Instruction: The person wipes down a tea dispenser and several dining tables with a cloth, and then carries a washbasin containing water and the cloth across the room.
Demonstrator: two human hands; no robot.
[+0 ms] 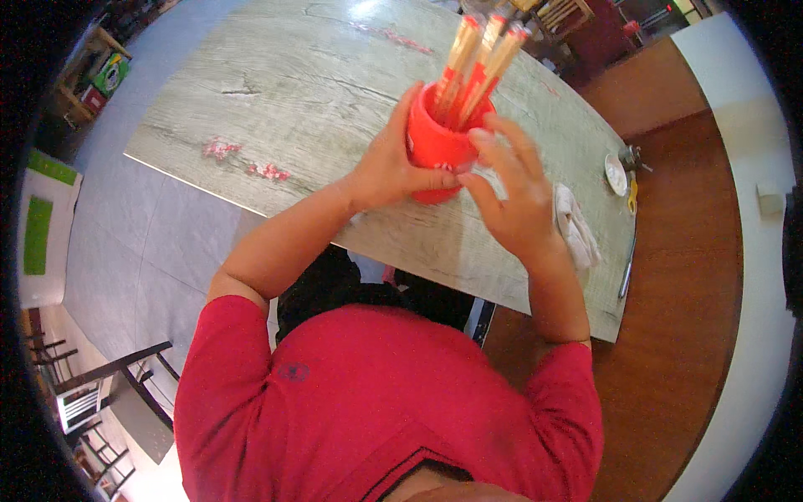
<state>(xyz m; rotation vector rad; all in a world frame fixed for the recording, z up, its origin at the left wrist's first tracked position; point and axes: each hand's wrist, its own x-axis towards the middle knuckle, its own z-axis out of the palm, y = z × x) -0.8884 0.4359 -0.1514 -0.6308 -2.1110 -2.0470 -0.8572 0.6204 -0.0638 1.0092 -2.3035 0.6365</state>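
Note:
My left hand [391,167] is wrapped round the left side of a red cup [443,146], its thumb across the front. The cup is held over the table [318,109], near its front edge; whether its base touches the tabletop I cannot tell. Several wooden chopsticks [477,71] with red ends and red markings, bunched in thick bundles, stand upright in it and lean to the right. At the cup's right side my right hand [517,197] has its fingers apart and slightly blurred. Its thumb and fingertips are close to the cup wall, with nothing seen between them.
A folded white cloth [575,226] lies right of my right hand. Further right are a white bowl [616,176], a yellow-handled tool [632,197] and a thin metal utensil [626,272] along the table edge. A brown wooden panel [686,276] borders that side. A dark chair [125,376] stands lower left.

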